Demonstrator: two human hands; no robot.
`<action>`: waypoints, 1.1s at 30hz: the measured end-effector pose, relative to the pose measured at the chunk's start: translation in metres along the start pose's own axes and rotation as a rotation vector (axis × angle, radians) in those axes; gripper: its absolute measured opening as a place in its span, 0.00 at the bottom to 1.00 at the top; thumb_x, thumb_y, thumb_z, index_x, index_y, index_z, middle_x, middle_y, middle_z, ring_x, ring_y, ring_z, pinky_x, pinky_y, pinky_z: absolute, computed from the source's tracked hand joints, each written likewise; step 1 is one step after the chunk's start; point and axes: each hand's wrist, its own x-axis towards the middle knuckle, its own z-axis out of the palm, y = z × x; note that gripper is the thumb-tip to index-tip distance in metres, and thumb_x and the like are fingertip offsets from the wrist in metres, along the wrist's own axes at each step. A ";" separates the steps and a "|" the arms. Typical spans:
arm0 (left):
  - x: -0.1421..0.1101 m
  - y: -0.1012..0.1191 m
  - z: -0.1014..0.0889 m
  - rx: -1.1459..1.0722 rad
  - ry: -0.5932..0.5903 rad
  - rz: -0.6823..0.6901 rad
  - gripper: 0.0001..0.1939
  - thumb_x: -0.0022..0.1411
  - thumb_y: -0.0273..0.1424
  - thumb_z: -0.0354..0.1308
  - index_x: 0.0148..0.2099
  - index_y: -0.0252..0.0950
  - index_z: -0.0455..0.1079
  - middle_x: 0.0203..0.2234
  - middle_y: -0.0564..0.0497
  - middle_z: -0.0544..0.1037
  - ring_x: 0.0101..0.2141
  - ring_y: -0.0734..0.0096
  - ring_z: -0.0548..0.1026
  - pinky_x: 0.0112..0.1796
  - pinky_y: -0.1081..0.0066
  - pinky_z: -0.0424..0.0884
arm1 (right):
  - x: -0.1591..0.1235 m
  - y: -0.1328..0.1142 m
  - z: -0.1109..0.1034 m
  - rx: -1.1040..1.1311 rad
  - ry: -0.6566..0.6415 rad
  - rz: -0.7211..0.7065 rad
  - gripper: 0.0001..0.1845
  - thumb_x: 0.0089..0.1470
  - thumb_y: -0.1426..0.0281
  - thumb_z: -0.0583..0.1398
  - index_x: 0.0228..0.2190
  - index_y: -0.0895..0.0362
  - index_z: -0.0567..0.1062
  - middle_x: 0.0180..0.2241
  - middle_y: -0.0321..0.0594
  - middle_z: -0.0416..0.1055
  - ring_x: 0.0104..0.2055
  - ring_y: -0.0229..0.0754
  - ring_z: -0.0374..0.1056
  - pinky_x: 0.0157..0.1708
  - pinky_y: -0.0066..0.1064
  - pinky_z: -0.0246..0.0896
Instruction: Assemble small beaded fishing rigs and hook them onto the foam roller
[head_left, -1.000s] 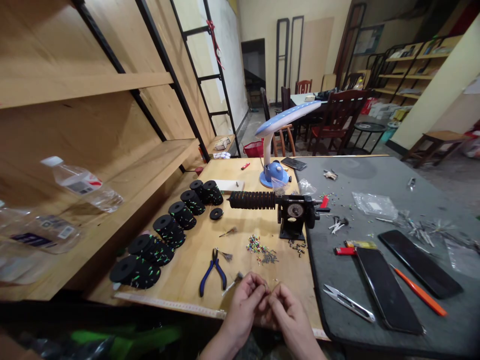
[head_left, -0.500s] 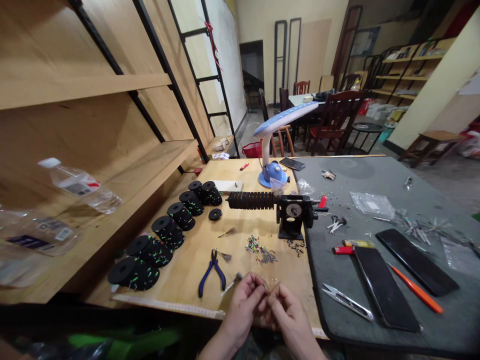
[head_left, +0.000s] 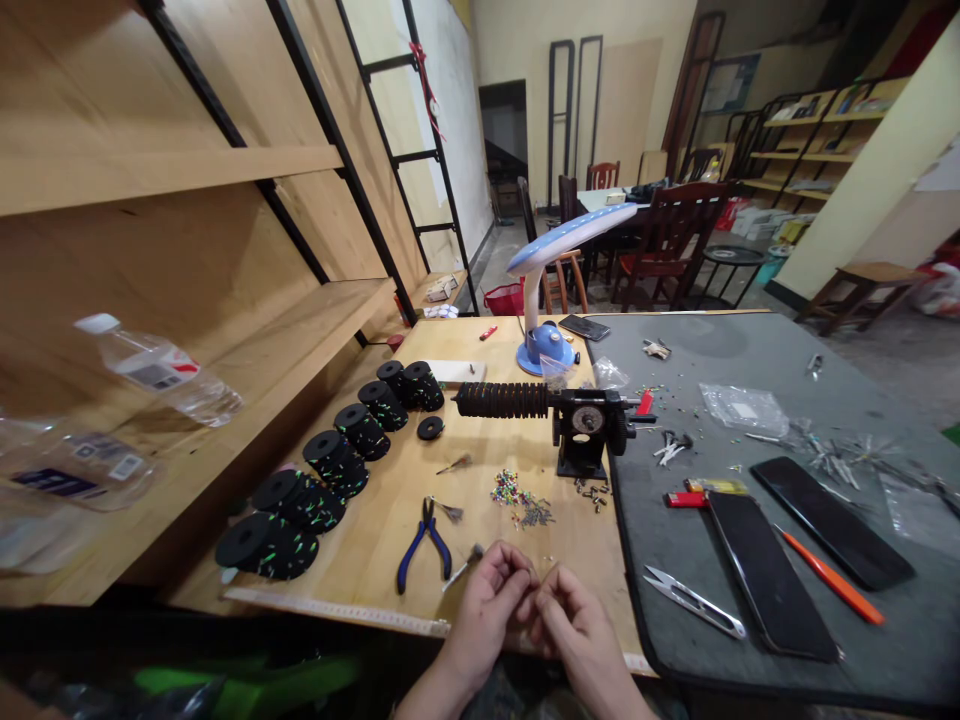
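Observation:
My left hand and my right hand meet at the table's front edge, fingers pinched together and nearly touching. Whatever lies between the fingertips is too small or hidden to make out. Just beyond them are a pile of colourful beads and small grey metal pieces. Blue-handled pliers lie open to the left of my left hand. Behind the beads stands a black hand-cranked winder, its shaft carrying a row of black foam spools.
Stacks of black foam spools line the table's left side. A blue lamp stands at the back. On the grey mat lie thread snips, phones, an orange tool and lighters. A shelf with bottles borders the left.
The view has shifted very slightly, so the table things appear a little further left. My hands keep almost the same pinched pose and place.

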 end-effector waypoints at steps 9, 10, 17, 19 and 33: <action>-0.001 0.001 0.002 0.025 0.014 0.008 0.14 0.55 0.39 0.63 0.33 0.35 0.65 0.24 0.56 0.69 0.20 0.80 0.62 0.24 0.77 0.59 | 0.001 0.004 -0.001 -0.047 0.006 -0.026 0.24 0.52 0.46 0.56 0.24 0.54 0.64 0.18 0.31 0.66 0.17 0.32 0.54 0.17 0.23 0.49; -0.002 0.002 0.002 0.026 0.016 0.008 0.14 0.55 0.40 0.63 0.33 0.35 0.65 0.24 0.56 0.70 0.20 0.80 0.62 0.24 0.77 0.59 | 0.001 0.005 -0.002 -0.055 0.004 -0.034 0.24 0.52 0.47 0.56 0.24 0.54 0.64 0.18 0.31 0.66 0.17 0.32 0.55 0.17 0.23 0.49; -0.001 0.003 0.003 0.025 0.013 0.002 0.14 0.55 0.40 0.63 0.33 0.35 0.64 0.23 0.57 0.69 0.19 0.82 0.61 0.23 0.78 0.58 | 0.001 0.001 -0.002 -0.075 -0.010 -0.037 0.21 0.53 0.50 0.57 0.24 0.54 0.64 0.19 0.32 0.67 0.18 0.33 0.57 0.18 0.23 0.51; -0.001 0.001 0.003 0.027 0.015 0.007 0.14 0.56 0.39 0.63 0.33 0.35 0.64 0.23 0.57 0.69 0.19 0.82 0.61 0.23 0.78 0.58 | 0.001 -0.002 -0.002 -0.073 -0.014 -0.034 0.20 0.53 0.51 0.58 0.23 0.55 0.64 0.19 0.32 0.67 0.18 0.33 0.57 0.18 0.23 0.51; 0.000 0.005 0.003 0.143 0.037 0.092 0.10 0.58 0.36 0.61 0.34 0.36 0.65 0.26 0.53 0.71 0.29 0.71 0.69 0.31 0.73 0.66 | 0.001 0.001 -0.001 -0.018 -0.019 -0.019 0.20 0.53 0.51 0.57 0.24 0.55 0.64 0.19 0.31 0.66 0.18 0.33 0.57 0.18 0.23 0.52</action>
